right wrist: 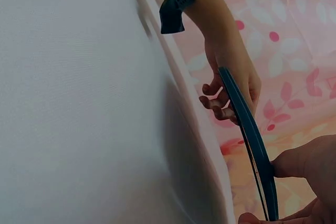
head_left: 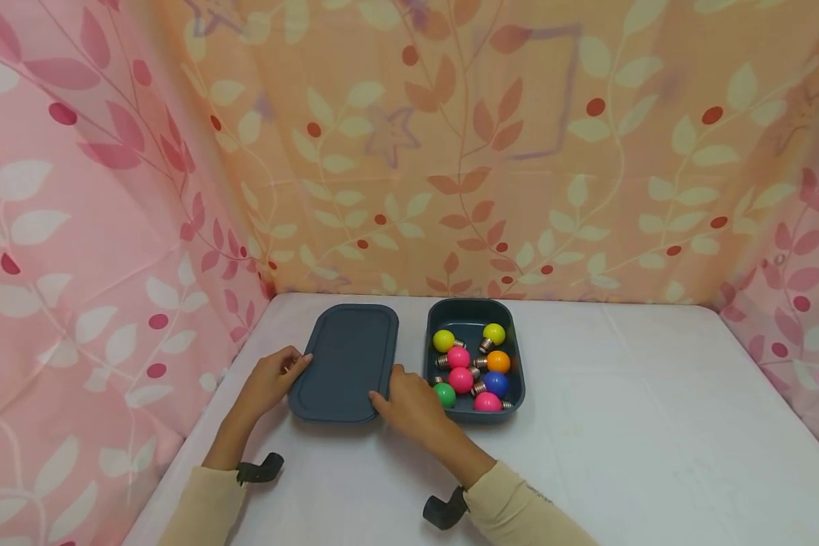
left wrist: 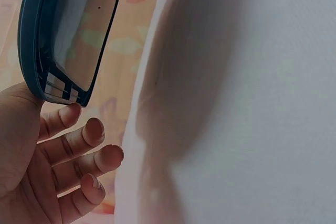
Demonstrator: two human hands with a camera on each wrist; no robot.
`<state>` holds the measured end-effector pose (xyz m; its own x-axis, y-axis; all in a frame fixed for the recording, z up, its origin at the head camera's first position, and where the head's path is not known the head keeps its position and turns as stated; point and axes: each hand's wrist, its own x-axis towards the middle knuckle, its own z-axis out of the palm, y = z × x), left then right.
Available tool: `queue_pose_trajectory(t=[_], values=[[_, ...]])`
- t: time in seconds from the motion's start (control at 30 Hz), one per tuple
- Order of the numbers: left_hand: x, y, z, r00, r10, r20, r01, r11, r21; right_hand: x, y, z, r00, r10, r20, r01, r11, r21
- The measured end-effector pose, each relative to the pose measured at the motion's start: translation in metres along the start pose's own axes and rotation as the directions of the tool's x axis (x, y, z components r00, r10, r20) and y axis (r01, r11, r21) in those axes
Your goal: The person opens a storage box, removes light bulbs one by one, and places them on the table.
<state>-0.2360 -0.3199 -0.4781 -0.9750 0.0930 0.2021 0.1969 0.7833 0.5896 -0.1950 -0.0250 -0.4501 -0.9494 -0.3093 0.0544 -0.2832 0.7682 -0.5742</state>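
Observation:
A dark blue-grey rectangular lid (head_left: 344, 364) with rounded corners is held between both hands, left of the box. My left hand (head_left: 273, 379) pinches its left edge between thumb and index finger; in the left wrist view the other fingers (left wrist: 86, 163) hang loosely curled below the lid's rim (left wrist: 30, 40). The right hand (head_left: 412, 403) grips the lower right edge, thumb on top. Seen edge-on in the right wrist view, the lid (right wrist: 255, 142) is off the table. Beside it an uncovered dark box (head_left: 474, 307) holds several small coloured light bulbs (head_left: 498, 362).
A white-covered table (head_left: 628, 425) carries the box. Patterned cloth hangs behind it (head_left: 464, 189) and along the left side (head_left: 109, 250) and right side (head_left: 805, 280). The right forearm passes just in front of the box.

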Motion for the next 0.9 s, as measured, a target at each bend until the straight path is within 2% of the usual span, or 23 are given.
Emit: queue_pose_trajectory(t=[0.33,0.57,0.9], values=[[0.0,-0.006,0.004,1.0,0.014,0.005,-0.014,0.997,0.074,-0.002,0.0,0.012,0.999,0.009,0.03,-0.007,0.998,-0.064],[0.0,-0.009,0.007,1.0,0.021,0.016,-0.022,0.996,0.09,-0.002,0.004,0.022,0.999,-0.003,0.041,0.008,0.994,-0.108],[-0.002,-0.012,0.008,0.996,-0.011,0.087,-0.001,0.991,0.132,0.0,0.009,0.033,0.998,0.02,0.062,-0.01,0.986,-0.165]])
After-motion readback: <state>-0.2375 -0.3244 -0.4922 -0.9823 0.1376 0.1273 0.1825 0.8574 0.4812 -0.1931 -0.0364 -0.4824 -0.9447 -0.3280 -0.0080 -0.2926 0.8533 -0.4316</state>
